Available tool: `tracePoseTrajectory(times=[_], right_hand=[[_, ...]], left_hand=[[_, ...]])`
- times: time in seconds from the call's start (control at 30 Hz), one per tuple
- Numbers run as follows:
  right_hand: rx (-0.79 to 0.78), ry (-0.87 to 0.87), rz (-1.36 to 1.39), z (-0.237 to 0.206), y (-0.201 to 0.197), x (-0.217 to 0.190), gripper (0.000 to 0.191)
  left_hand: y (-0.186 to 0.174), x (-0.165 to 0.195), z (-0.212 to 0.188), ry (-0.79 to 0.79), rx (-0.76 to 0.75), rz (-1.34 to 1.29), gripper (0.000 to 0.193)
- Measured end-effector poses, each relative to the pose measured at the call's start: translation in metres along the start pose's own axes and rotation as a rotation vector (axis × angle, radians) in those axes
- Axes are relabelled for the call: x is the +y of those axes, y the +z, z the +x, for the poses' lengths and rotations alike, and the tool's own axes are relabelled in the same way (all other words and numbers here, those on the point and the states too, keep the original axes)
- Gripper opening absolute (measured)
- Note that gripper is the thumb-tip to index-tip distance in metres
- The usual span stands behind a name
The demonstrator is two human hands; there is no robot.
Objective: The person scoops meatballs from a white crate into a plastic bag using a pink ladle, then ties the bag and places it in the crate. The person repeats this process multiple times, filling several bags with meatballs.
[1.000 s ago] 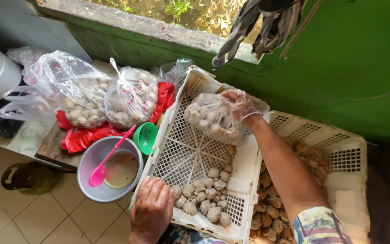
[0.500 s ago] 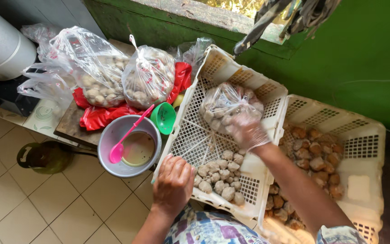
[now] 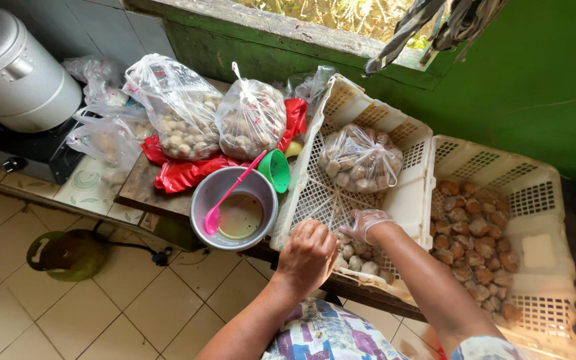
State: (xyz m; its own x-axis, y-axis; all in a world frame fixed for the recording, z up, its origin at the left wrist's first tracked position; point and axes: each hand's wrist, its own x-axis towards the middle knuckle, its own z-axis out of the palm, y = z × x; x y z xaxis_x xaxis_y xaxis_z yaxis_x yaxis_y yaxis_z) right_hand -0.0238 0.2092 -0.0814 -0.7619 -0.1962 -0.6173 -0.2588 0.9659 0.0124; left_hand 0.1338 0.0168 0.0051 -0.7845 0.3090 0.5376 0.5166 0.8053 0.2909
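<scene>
My left hand (image 3: pixel 308 255) is bare and curled at the near edge of a white plastic crate (image 3: pixel 336 107), over a small heap of pale meatballs (image 3: pixel 361 257). My right hand (image 3: pixel 367 223), in a thin clear glove, rests just beside it above the same heap; whether it holds any I cannot tell. A tied clear bag of meatballs (image 3: pixel 360 158) lies alone at the far end of this crate. A second white crate (image 3: pixel 541 200) to the right holds browner balls (image 3: pixel 469 237).
Left of the crates: a metal bowl (image 3: pixel 203 199) with a pink ladle (image 3: pixel 231 193), a green funnel (image 3: pixel 276 170), two full tied bags (image 3: pixel 180 113) on red plastic. A large metal pot (image 3: pixel 15 70) at far left, a green gas cylinder (image 3: pixel 65 255) on the tiled floor.
My right hand has let go of the meatball bag, which now lies at the crate's far end, and has come down to the loose meatballs. My left hand moved in beside it.
</scene>
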Motion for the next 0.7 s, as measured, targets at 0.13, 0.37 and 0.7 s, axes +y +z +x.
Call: tracePoseTrajectory(times=[0.13, 0.37, 0.7], right_hand=[[0.087, 0.012, 0.027, -0.006, 0.004, -0.003, 0.084], [-0.164, 0.003, 0.481, -0.033, -0.008, 0.021, 0.082], [-0.066, -0.067, 0.04, -0.04, 0.023, -0.013, 0.095]], left_hand=[[-0.005, -0.005, -0.006, 0.042, 0.051, -0.078, 0.013], [-0.009, -0.007, -0.009, -0.005, 0.106, -0.3, 0.021], [0.006, 0.002, -0.001, -0.028, 0.061, 0.001, 0.026]])
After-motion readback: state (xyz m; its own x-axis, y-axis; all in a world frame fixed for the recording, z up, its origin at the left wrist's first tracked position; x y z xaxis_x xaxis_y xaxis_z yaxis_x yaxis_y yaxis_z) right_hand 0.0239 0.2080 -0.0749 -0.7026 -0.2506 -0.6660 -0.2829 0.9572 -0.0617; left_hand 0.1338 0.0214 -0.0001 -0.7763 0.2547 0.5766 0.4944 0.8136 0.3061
